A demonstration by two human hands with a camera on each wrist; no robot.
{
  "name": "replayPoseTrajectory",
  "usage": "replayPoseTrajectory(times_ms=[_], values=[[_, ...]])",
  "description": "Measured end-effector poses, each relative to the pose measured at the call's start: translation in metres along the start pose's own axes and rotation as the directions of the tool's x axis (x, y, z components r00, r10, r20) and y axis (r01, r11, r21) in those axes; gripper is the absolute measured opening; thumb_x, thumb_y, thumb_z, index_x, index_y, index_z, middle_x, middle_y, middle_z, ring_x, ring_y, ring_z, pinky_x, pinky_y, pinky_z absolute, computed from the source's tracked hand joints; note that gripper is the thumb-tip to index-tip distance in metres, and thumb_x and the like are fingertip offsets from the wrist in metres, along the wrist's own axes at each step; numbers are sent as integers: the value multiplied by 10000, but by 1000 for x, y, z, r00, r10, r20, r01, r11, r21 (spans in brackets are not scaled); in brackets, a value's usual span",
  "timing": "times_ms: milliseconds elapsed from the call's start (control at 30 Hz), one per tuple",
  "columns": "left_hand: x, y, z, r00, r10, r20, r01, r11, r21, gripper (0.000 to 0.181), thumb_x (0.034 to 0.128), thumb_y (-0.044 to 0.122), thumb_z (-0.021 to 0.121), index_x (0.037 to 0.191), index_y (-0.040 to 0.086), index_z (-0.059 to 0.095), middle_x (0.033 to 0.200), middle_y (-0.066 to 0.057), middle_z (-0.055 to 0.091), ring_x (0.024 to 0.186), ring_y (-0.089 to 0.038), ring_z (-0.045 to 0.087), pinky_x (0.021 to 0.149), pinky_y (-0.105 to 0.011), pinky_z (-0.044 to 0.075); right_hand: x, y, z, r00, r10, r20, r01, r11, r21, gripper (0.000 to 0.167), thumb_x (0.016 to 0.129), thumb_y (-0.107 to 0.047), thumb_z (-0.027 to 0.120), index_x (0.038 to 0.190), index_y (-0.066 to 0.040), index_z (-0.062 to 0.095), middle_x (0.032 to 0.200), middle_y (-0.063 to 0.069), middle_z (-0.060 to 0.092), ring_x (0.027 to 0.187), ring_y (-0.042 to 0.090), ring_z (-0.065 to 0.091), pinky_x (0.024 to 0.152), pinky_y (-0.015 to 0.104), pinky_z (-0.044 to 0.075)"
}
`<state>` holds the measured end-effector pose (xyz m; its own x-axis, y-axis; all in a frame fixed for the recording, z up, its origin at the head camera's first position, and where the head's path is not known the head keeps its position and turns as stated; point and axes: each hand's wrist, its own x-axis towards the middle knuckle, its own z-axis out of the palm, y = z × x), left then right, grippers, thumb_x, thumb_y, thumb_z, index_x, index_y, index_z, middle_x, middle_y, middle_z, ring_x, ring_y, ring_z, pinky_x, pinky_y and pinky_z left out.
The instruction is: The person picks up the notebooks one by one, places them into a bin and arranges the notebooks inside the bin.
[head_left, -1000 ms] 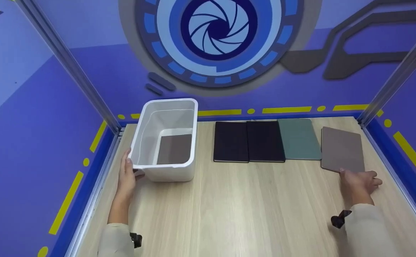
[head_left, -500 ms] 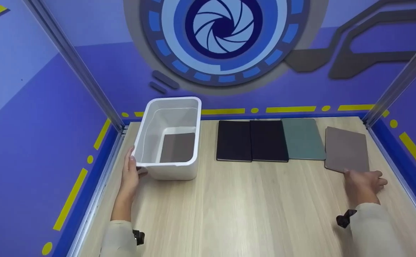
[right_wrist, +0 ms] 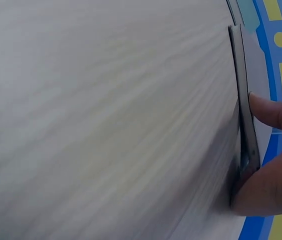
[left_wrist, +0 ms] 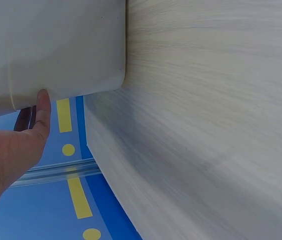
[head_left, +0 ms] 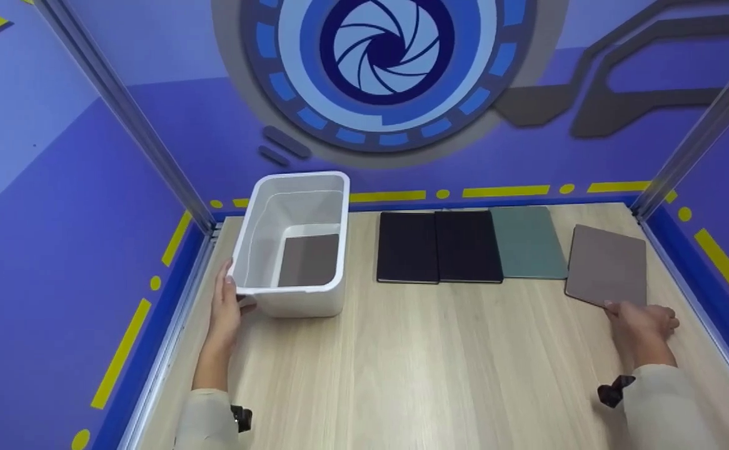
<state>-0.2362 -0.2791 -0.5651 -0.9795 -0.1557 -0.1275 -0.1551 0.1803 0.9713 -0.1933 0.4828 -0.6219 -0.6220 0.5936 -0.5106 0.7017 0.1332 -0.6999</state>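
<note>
At the right of the head view, my right hand pinches the near edge of a taupe notebook. In the right wrist view the thumb presses on its cover, and a finger is tucked under its corner. That edge of the notebook looks slightly raised off the table. My left hand touches the near left corner of a white plastic bin, its fingers fairly straight along the side. The left wrist view has one fingertip of that hand against the bin wall. A brown flat piece lies on the bin's floor.
Two black notebooks and a green notebook lie in a row between bin and taupe notebook. Blue printed panels wall the back and sides of the wooden table, with metal rails along the side edges.
My right hand and the taupe notebook have shifted slightly, and the notebook's near edge sits a little nearer me. The left hand stays at the bin. The head view has swayed a little.
</note>
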Motion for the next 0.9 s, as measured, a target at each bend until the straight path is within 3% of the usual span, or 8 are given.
replayPoseTrajectory(times_ms=[100, 200, 300, 433, 533, 667, 833, 900], values=[[-1, -1, -2, 1000, 6, -10, -7, 1000, -15, 588, 1158, 505, 125, 1727, 372, 65, 1758, -168, 215, 1485, -402, 428, 1189, -620, 431, 2, 2, -2, 1000, -18, 14, 17, 997, 78, 1172, 1001, -481, 670, 1646, 96, -120, 1756, 282, -38, 1576, 472, 155, 1364, 582, 109], [0, -3, -3, 1000, 12, -4, -12, 1000, -20, 587, 1157, 507, 118, 1727, 379, 59, 1764, -166, 206, 1484, -400, 427, 1186, -611, 436, 4, 3, -3, 999, -31, -19, 33, 993, 114, 958, 1023, -434, 637, 1649, 73, 119, 1700, 284, 199, 1509, 408, 289, 1344, 534, 232], [1, -4, -2, 1000, 10, 0, -10, 1000, -21, 586, 1157, 508, 122, 1726, 384, 56, 1767, -171, 192, 1474, -415, 439, 1188, -613, 441, 6, 6, -5, 996, -34, -81, 45, 989, 140, 641, 1033, -425, 621, 1466, 9, 435, 1438, 210, 472, 1376, 342, 426, 1233, 487, 384], [0, -5, -2, 1000, 13, -1, -13, 999, -32, 585, 1163, 492, 145, 1728, 363, 64, 1775, -164, 168, 1487, -435, 429, 1196, -643, 422, 9, 14, -5, 991, -12, -131, 46, 963, 265, 261, 1041, -397, 654, 1177, -229, 507, 1130, -28, 515, 1110, 175, 522, 978, 316, 464], [-1, -5, -1, 1000, 20, 10, -20, 999, -35, 578, 1167, 480, 151, 1727, 368, 66, 1783, -149, 156, 1517, -438, 407, 1205, -662, 407, 11, 19, -1, 988, 35, -148, 33, 900, 436, 280, 1018, -321, 730, 1187, -329, 506, 1077, -133, 536, 1006, 59, 512, 848, 227, 445], [1, -4, 0, 999, 33, 22, -32, 999, -35, 566, 1170, 460, 146, 1726, 381, 69, 1790, -140, 149, 1533, -434, 397, 1204, -672, 407, 13, 21, 2, 984, 87, -154, 26, 792, 610, 606, 984, -222, 787, 1504, -402, 534, 1535, -111, 581, 1405, 31, 519, 1108, 145, 445], [1, -3, -1, 998, 52, 29, -51, 998, -21, 566, 1172, 458, 149, 1727, 370, 79, 1776, -146, 193, 1524, -437, 410, 1191, -679, 417, 15, 25, 5, 980, 118, -163, 12, 775, 632, 669, 1004, -225, 765, 1587, -387, 479, 1701, -189, 368, 1614, -19, 257, 1342, 217, 179], [1, -4, -1, 998, 59, 30, -58, 998, -21, 569, 1172, 459, 154, 1728, 359, 86, 1773, -148, 200, 1535, -443, 397, 1189, -689, 413, 14, 26, 4, 980, 138, -145, -4, 737, 676, 645, 1004, -192, 761, 1565, -380, 504, 1689, -163, 403, 1570, -20, 365, 1301, 218, 286]])
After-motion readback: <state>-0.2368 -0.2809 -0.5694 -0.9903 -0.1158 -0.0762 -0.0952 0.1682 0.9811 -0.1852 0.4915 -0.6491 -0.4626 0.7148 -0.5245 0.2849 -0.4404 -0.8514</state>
